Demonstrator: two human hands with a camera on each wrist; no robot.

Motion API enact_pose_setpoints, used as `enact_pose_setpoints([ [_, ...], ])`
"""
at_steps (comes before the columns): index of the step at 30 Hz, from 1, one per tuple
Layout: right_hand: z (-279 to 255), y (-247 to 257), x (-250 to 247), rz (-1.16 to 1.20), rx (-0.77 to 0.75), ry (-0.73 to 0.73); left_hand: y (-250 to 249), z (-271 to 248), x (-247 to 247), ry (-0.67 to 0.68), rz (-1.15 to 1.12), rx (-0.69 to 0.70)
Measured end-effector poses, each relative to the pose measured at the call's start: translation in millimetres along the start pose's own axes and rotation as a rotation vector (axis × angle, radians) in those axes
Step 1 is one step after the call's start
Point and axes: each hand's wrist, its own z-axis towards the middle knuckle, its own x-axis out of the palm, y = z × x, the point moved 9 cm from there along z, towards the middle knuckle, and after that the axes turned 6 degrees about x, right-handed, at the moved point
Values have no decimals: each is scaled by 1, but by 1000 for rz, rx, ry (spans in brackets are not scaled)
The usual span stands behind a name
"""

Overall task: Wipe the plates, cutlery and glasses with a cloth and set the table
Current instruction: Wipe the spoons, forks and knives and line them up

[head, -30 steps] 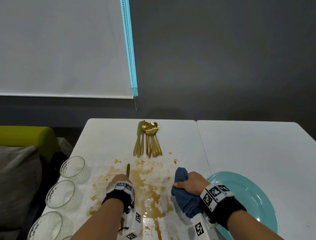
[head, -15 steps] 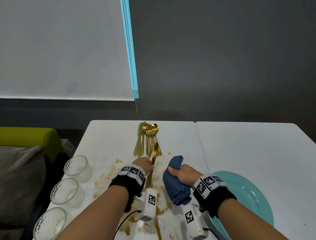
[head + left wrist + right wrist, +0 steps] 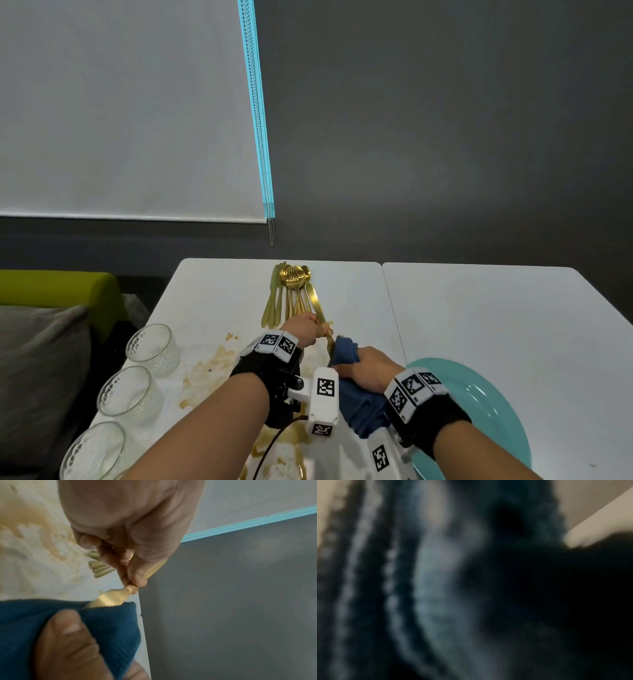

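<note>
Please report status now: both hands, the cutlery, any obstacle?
Left hand pinches gold knife; right hand wraps blue cloth round its end. Other cutlery waiting. Brown spill on table below.

Blurred dark blue cloth fills the frame, pale surface at upper right.

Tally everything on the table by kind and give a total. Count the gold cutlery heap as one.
Glasses: 3
Teal plate: 1
Blue cloth, gripped by the right hand: 1
Gold cutlery piece, pinched by the left hand: 1
Cutlery heap, pieces overlap too much to count: 1
Total: 7
</note>
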Motion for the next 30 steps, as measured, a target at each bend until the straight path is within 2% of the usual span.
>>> enact_pose_setpoints([
  [7, -14, -17, -18, -106, 12, 27, 0, -4, -1, -35, -81, -23],
  [8, -14, -17, -21, -124, 17, 27, 1, -5, -4, -41, -13, -38],
  [10, -14, -16, -28, -220, 25, 27, 2, -2, -22, -144, 198, -31],
  [12, -15, -15, -36, -324, 31, 26, -4, -4, -42, -261, 403, 66],
  [15, -11, -14, -47, -405, 40, 34, -15, -1, -43, -180, 911, 282],
  [17, -9, -9, -55, -456, 35, 28, -13, 5, -41, -101, 1020, 372],
  [19, -8, -5, -67, -469, 37, 1, -12, 8, -44, -69, 1017, 412],
  [25, 0, 4, -108, -395, 64, -116, -1, 19, -53, 100, 910, 404],
  [28, 5, 3, -130, -349, 110, -191, 5, 26, -75, 108, 865, 329],
  [30, 9, -7, -147, -223, 150, -296, 16, 32, -95, 58, 774, 247],
])
